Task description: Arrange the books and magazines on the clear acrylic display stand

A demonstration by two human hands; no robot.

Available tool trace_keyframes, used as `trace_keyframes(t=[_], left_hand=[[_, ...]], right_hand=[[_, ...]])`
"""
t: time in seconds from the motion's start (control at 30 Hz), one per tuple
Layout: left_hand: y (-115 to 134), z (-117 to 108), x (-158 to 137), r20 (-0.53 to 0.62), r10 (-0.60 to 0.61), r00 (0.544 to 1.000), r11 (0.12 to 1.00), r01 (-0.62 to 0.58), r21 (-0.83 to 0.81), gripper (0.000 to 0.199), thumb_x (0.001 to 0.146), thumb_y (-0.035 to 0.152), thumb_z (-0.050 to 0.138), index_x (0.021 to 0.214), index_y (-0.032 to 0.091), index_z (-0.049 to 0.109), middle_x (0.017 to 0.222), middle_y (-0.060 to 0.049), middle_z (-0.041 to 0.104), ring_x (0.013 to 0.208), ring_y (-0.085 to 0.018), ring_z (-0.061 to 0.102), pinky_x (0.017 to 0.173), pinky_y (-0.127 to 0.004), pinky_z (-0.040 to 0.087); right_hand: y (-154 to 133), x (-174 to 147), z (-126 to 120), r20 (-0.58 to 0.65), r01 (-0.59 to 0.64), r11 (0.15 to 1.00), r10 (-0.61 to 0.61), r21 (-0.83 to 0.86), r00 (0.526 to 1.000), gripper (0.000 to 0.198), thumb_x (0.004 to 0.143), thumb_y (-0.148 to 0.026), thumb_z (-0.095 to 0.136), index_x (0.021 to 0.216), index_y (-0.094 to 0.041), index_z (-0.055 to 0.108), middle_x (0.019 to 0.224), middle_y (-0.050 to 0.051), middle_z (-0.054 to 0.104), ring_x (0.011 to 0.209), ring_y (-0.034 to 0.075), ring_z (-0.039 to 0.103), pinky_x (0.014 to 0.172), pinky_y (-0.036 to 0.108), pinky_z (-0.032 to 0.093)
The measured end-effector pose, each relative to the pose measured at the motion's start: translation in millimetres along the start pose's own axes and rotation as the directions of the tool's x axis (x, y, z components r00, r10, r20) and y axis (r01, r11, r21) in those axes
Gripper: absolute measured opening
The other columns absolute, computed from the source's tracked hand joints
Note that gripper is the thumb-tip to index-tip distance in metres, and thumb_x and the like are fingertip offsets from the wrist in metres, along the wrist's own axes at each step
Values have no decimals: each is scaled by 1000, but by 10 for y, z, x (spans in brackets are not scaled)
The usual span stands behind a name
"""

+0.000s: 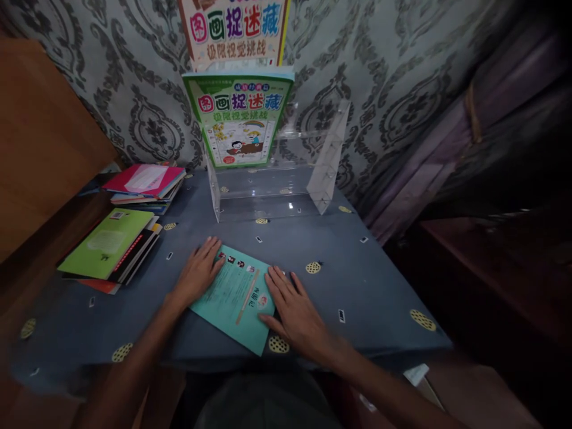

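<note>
Hands lie flat on a teal booklet (236,298) that rests at an angle on the near middle of the blue-grey tabletop (366,280), close to its front edge. The left hand (196,275) presses palm down on the booklet's left upper edge, its fingers (213,250) spread a little apart and stretched out, clamped on nothing. The right hand (297,313) rests palm down on the booklet's right edge, partly on the paper and partly on the cloth beside it, fingers likewise straight and slightly apart, thumb lying along the booklet's lower right side. The booklet's face shows small printed pictures along the top edge and a pale diagonal strip across its middle; the print is too small to read. Behind the booklet, at the far side of the tabletop against the patterned wallpaper, stands a clear acrylic stand (328,161). A green-covered book (239,119) leans upright on the stand's left part, and above it a second book with a white and yellow cover (235,30) shows at the top of the view. To the left, a stack topped by a lime-green book (107,244) lies near the tabletop's edge, and farther back another stack topped by a pink book (145,179) sits just behind it. Yellow dotted rounds are scattered over the cloth.
</note>
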State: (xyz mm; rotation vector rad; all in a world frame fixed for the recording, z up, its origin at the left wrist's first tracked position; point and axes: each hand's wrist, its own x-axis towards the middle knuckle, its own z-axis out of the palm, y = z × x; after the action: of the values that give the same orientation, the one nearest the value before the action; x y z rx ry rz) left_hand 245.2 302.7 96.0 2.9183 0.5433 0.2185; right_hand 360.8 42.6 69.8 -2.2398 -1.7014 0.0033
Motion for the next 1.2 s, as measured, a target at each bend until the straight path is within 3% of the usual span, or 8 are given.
trace_keyframes(t=[0.13,0.27,0.47,0.6,0.73,0.87,1.03,1.2], left_hand=[[371,-9,-129,70,156,985,985,-161,68,50,105,33,32,152,16,41,159,-14,42,151,-25,33,123,-56,24],[667,12,-177,107,393,913,919,-393,-23,50,106,35,29,153,18,40,159,-8,43,151,-21,33,126,-50,21],[47,-68,38,109,101,989,995,-103,9,52,106,40,29,153,21,41,160,-9,41,152,-24,32,123,-55,24],[-230,-38,-174,45,16,999,1000,-14,-26,57,105,44,27,155,18,35,162,-11,36,150,-24,35,122,-53,28],[-188,12,-492,-72,-59,996,998,57,-36,55,106,41,26,153,16,40,158,-12,44,146,-24,42,121,-54,28],[-127,17,-607,-84,-44,995,997,39,-61,51,105,39,30,150,19,45,155,-11,49,146,-26,43,121,-55,29],[-69,19,-631,-52,46,998,987,-53,-151,51,105,43,32,149,24,47,154,-7,50,146,-24,42,122,-55,26],[-3,-36,-660,-24,60,998,958,-65,-278,52,103,48,37,146,24,52,154,-6,51,149,-24,37,124,-55,23]], right_hand=[[-2,58,38,-8,18,1000,-19,-13,1000,79,102,-59,38,161,-10,21,164,20,30,153,32,26,121,55,30],[5,64,71,-18,38,998,-39,-43,999,80,102,-56,38,162,-10,13,164,20,30,154,31,25,121,55,30],[15,62,46,5,46,995,-46,-85,999,82,102,-58,35,163,-10,8,164,19,31,153,31,27,121,54,29],[15,70,23,-6,50,993,-51,-110,999,80,102,-60,35,162,-11,16,162,20,34,152,33,29,120,54,31],[1,-24,-19,2,131,981,-132,-144,991,84,96,-69,42,158,-14,29,160,26,33,149,41,29,113,63,34],[-107,-288,-67,-4,220,967,-222,-130,975,96,80,-72,66,154,-18,38,155,31,35,143,49,32,106,72,34],[-321,-620,-32,-226,97,995,-102,-33,969,48,89,-21,68,135,-32,61,140,16,52,126,37,49,97,59,45],[-346,-634,-129,-394,152,986,-112,71,912,29,93,-23,64,120,-32,71,120,10,66,113,31,57,100,60,44]])
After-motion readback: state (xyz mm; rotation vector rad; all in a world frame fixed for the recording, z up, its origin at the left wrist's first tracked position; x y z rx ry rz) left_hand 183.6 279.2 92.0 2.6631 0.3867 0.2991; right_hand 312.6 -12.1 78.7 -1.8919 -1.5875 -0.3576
